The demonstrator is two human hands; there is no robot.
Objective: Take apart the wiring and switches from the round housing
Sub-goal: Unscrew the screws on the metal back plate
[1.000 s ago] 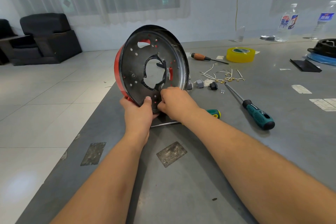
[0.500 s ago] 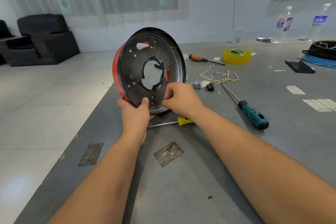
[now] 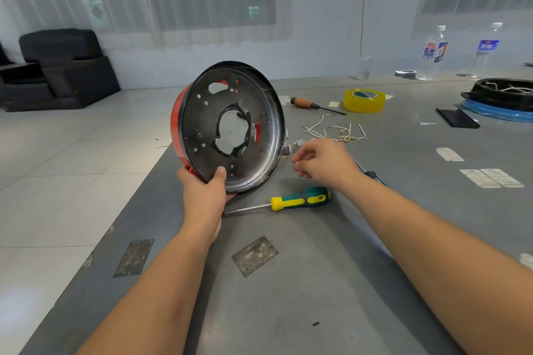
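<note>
On the grey table (image 3: 288, 297), the round housing (image 3: 230, 124) is gripped upright by the left hand (image 3: 206, 193); the right hand (image 3: 323, 161) is held loosely curled, empty, beside it.

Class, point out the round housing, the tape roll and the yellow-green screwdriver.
Housing (image 3: 202, 112): head view, dark inner plate.
Tape roll (image 3: 364, 104): head view, yellow outer side.
Screwdriver (image 3: 300, 199): head view, handle.

Soft window daylight, sharp, wide-angle edge distortion.
</note>
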